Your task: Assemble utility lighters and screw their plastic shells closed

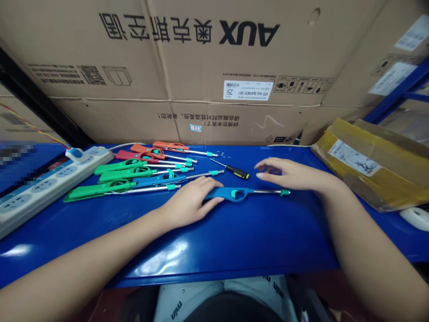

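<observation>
My left hand (pixel 191 200) is closed around the handle of a blue long-necked gas lighter (pixel 219 193), whose metal tube points right and ends in a green tip. My right hand (pixel 278 173) hovers near that tube, fingers curved and apart, with nothing in it. A small screwdriver (pixel 237 171) with a black and yellow handle lies just left of my right fingers. Behind my left hand lie several more lighters: green ones (pixel 97 191), a red one (pixel 136 155), orange ones (pixel 170 146) and another blue one (pixel 157 179).
A white power strip (pixel 50 185) lies along the left of the blue table (pixel 234 241). At the right sit a yellow-taped package (pixel 372 165) and a white computer mouse (pixel 415 218). A large cardboard box (pixel 197 58) stands at the back like a wall.
</observation>
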`<control>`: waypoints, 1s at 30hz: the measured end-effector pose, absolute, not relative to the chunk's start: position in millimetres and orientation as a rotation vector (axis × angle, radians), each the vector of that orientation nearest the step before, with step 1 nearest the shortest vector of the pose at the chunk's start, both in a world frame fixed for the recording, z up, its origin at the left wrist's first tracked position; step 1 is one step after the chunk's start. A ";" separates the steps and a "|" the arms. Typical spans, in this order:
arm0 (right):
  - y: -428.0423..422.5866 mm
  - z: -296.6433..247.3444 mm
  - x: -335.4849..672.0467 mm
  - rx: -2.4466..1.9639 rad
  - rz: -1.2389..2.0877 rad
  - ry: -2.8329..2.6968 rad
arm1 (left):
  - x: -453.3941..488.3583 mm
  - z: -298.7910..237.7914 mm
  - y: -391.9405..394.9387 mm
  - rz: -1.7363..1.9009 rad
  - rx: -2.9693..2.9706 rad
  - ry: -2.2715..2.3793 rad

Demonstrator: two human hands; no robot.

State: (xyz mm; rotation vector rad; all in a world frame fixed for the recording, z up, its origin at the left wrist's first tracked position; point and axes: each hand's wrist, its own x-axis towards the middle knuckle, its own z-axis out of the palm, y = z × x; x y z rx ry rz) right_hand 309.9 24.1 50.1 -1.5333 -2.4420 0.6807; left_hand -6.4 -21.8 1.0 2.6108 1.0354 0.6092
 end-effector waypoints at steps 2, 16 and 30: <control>18.1 63.9 325.4 -1.569 0.791 -2.526 | -15.9 13.2 -15.0 0.613 2.655 1.045; 5.8 81.6 327.6 -1.426 0.548 -2.467 | -39.3 32.1 -8.5 1.171 2.880 0.816; -1.3 39.1 270.1 -0.694 -0.038 -2.652 | -23.7 16.8 -23.9 0.928 2.747 0.731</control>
